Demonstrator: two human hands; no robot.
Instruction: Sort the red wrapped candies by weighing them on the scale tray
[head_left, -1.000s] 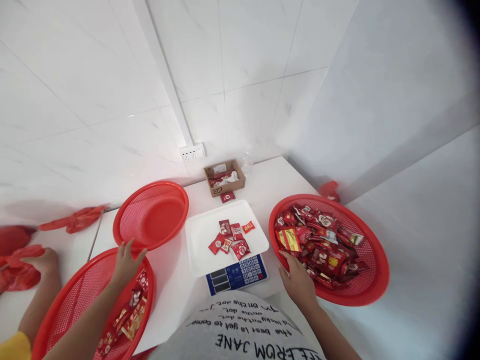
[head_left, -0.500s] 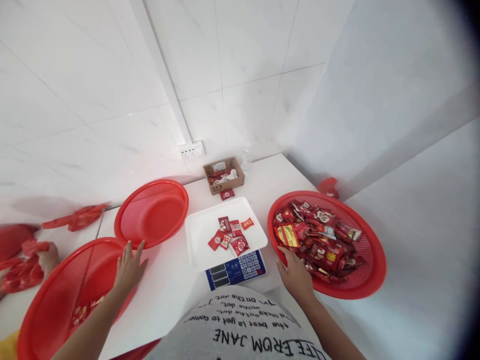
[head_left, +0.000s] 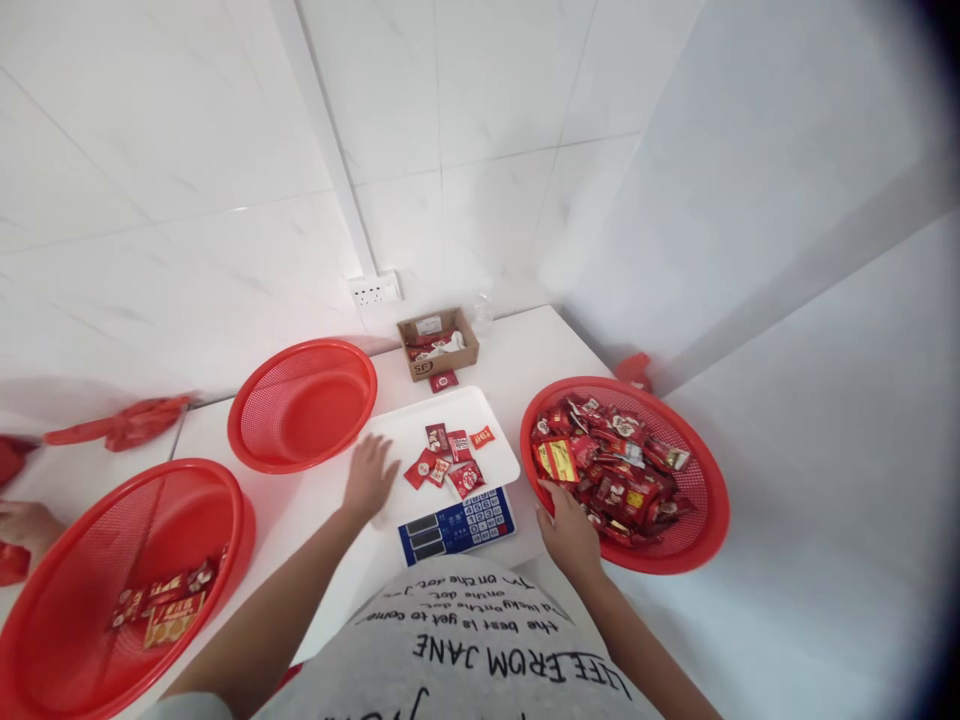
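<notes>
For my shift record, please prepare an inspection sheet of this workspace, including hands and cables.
Surface: white table.
Work things: white tray on scale, bearing six packets; right basket, heaped with packets; left basket, fewer packets; rear basket.
Clutter: cardboard box; loose packet before it; red plastic.
Hands: left hand, fingers spread, at tray's left edge; right hand gripping right basket's rim.
Cables: nothing seen.
Surroundings: wall, trunking, socket, another person's hand.

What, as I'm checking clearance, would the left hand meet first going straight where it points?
Probably the cardboard box or the red packet before it; depth is unclear, so the left hand may brush the white tray first.
</notes>
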